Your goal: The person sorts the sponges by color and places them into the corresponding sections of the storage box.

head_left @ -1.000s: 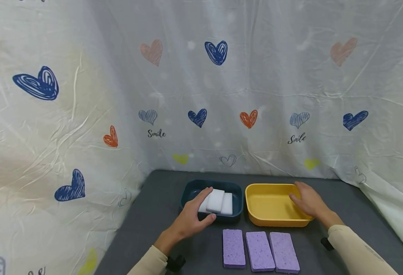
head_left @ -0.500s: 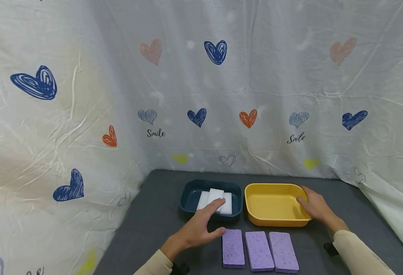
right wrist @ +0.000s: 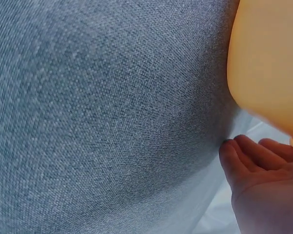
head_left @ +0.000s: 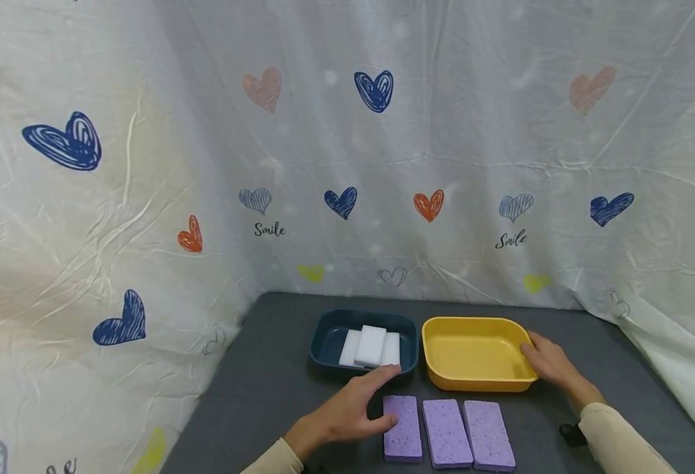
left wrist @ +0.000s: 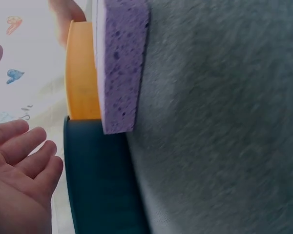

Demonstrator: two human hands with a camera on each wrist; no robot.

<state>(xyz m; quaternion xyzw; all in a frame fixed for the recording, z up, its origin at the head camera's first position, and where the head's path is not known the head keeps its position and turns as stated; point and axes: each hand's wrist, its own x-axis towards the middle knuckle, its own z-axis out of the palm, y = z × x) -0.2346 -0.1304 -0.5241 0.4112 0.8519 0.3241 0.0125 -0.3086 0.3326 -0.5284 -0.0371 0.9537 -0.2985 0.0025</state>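
My left hand [head_left: 350, 409] hovers by the near edge of a dark teal tub [head_left: 326, 337], fingers extended and thumb spread over the leftmost purple sponge [head_left: 403, 438]. Its palm shows nothing held in the left wrist view. Three white foam blocks [head_left: 372, 345] lie in the teal tub, the middle one on top. My right hand [head_left: 551, 361] is at the right end of a yellow tub [head_left: 480, 384], thumb near the rim and fingers outside. Its fingers [right wrist: 259, 153] bend loosely beside the tub wall; a gap shows there in the right wrist view.
Two more purple sponges [head_left: 448, 434] lie in a row right of the first, in front of the yellow tub. Both tubs stand side by side on a dark grey cloth surface [head_left: 253, 388]. A heart-printed curtain [head_left: 347, 145] hangs behind and along the sides.
My left hand has moved from over the teal tub toward me and right, to the leftmost purple sponge. My right hand has drawn outward from inside the yellow tub's right end. Tubs and sponges stay put.
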